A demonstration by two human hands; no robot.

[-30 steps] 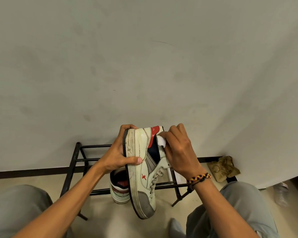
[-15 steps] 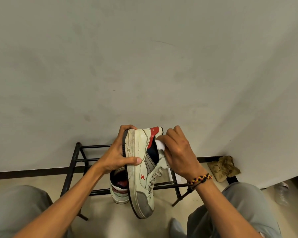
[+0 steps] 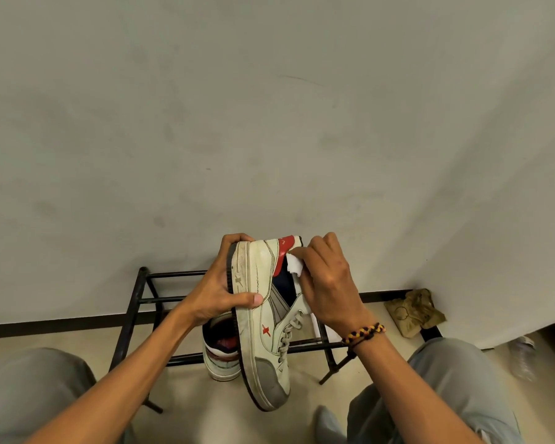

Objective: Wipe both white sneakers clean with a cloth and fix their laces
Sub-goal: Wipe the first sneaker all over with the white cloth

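a: between your knees, up in front of the wall, what are you holding?

b: you hold the white sneaker (image 3: 263, 318) on its side, sole to your left, toe pointing down toward you. your left hand (image 3: 218, 290) grips the heel end: fingers curled over the top of the sole, thumb pressed flat on the midsole.

a: and your right hand?

b: your right hand (image 3: 329, 283) has its fingers curled together, pinching the white cloth (image 3: 294, 266) against the collar, just beside the red heel patch. a braided bracelet (image 3: 364, 334) sits on that wrist.

a: the laces?

b: the grey laces (image 3: 289, 331) run down the front, loose-looking; whether they are tied, you cannot tell.

a: the other shoe?

b: the second sneaker (image 3: 221, 354) stands below the first, at the black metal rack (image 3: 141, 293), partly hidden by it. a crumpled brown rag (image 3: 412, 310) lies on the floor to your right, by the wall.
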